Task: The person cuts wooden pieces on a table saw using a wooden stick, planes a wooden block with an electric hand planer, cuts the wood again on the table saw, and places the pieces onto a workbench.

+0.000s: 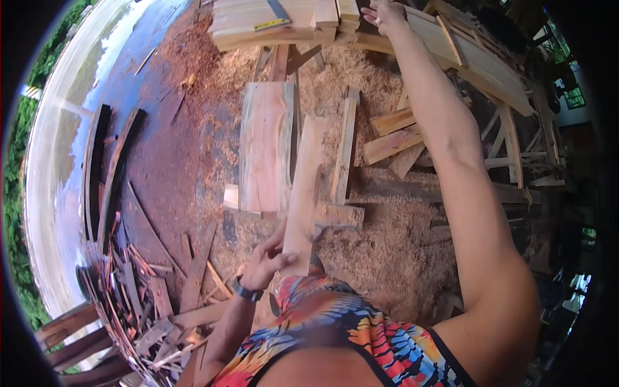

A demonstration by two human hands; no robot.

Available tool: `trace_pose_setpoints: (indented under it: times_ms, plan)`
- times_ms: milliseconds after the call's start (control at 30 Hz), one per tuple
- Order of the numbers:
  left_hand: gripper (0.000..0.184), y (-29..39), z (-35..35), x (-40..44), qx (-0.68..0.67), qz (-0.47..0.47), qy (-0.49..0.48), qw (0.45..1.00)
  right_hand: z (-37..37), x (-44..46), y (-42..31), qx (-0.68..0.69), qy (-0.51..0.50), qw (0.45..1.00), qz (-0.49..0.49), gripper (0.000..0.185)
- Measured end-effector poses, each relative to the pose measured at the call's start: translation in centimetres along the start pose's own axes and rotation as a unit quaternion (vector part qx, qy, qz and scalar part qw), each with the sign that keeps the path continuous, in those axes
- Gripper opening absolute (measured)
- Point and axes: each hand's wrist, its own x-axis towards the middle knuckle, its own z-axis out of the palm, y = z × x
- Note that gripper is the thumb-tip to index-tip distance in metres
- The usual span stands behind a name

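My left hand (pixel 263 263), with a dark band on its wrist, is shut on the lower end of a pale wooden board (pixel 303 193). The board stands out in front of my body, its far end pointing away from me. At the top edge, my right hand (pixel 385 16) reaches over the workbench, near some short wood blocks (pixel 347 11). Its fingers look apart, with nothing visible in them. Left of it, a try square with a yellow stock (pixel 271 24) lies on a wide planed plank (pixel 235 26).
A broad live-edge slab (pixel 265 148) and a narrow board (pixel 346 145) lie ahead. Offcuts (pixel 393 138) sit to the right. Scrap strips (pixel 151 303) pile up at lower left, below two dark beams (pixel 97 168). Shavings (pixel 387 238) cover the ground.
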Motion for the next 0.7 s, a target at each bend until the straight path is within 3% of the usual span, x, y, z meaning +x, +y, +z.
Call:
trace_pose_setpoints:
  times_ms: [67,200,267,333,367,433,500,567,667,700]
  plan:
    - [0.095,-1.4,-0.3,1.0,-0.012,-0.009,-0.019,1.0,1.5,-12.3,-1.9,0.043,0.009,0.997,-0.07,0.027]
    - [0.088,-1.7,0.6,3.9,-0.003,-0.033,-0.047,0.998,-1.4,-32.8,-1.4,0.001,-0.015,0.999,0.042,0.022]
    - [0.082,-1.9,1.4,6.0,0.027,-0.057,-0.106,0.992,-2.6,-41.4,-2.8,-0.1,0.052,0.984,0.137,0.017]
    - [0.067,-2.7,2.8,7.9,-0.015,-0.093,-0.095,0.991,-6.0,-48.1,-2.1,-0.278,0.058,0.949,0.139,0.032]
    - [0.061,-3.5,2.8,9.3,-0.016,-0.124,-0.122,0.985,-7.5,-51.6,1.9,-0.296,0.107,0.949,0.022,0.036]
    - [0.05,-4.6,3.7,12.1,-0.011,-0.169,-0.138,0.976,-9.9,-56.4,2.9,-0.291,0.138,0.946,0.045,0.041]
    - [0.053,-4.4,7.5,14.1,0.034,-0.177,-0.196,0.964,-10.2,-59.6,-4.4,-0.191,0.115,0.919,0.325,0.051]
    - [0.065,-4.1,12.9,15.1,0.102,-0.156,-0.251,0.95,-12.4,-61.6,-2.6,-0.176,0.16,0.915,0.325,0.059]
    - [0.091,-5.0,21.2,14.8,0.224,-0.104,-0.339,0.908,-15.0,-62.9,-4.1,-0.195,0.317,0.898,0.235,0.078]
    - [0.094,-4.8,24.3,14.1,0.313,-0.132,-0.351,0.872,-16.2,-63.3,-4.6,-0.214,0.376,0.872,0.229,0.082]
